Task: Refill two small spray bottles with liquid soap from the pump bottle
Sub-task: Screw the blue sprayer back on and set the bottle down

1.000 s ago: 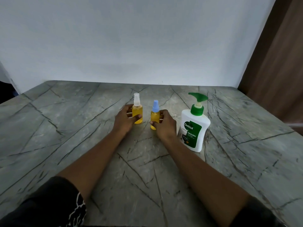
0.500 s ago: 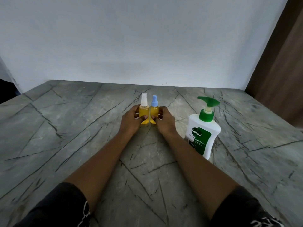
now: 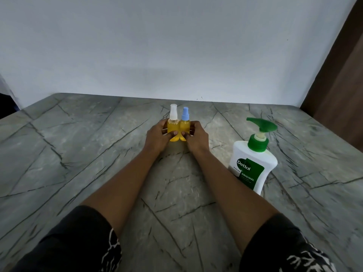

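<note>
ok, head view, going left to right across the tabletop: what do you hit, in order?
left hand → white-capped spray bottle → blue-capped spray bottle → right hand → Dettol pump bottle

Sleeves (image 3: 74,244) cropped below, pump bottle (image 3: 253,167) print unreadable

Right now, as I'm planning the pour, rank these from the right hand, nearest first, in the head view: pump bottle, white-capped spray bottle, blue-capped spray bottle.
1. Blue-capped spray bottle: gripped by the right hand.
2. White-capped spray bottle: just left, against the blue-capped one, in the left hand.
3. Pump bottle: apart, to the right, nearer the camera.
</note>
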`<action>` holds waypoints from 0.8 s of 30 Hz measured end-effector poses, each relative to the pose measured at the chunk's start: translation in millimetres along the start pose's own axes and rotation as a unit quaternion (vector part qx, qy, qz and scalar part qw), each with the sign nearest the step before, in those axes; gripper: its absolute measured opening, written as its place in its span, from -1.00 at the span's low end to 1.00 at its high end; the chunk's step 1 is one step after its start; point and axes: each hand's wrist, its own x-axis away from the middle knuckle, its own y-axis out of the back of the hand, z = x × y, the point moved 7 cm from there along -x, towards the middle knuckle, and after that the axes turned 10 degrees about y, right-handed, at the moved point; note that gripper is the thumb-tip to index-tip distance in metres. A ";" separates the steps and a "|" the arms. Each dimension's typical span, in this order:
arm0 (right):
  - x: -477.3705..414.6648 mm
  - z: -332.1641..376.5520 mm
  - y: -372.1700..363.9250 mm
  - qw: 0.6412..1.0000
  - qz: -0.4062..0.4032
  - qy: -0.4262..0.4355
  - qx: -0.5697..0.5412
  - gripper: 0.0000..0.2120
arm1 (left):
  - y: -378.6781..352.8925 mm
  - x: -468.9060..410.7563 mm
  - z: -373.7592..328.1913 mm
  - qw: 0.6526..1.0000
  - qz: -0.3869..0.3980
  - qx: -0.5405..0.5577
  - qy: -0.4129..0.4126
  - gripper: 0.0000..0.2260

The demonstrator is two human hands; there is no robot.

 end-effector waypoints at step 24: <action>158.3 93.7 64.6 0.994 0.043 0.097 -0.010 -0.66 | -1.7 130.2 -13.8 0.982 0.014 -0.191 -0.011 -0.47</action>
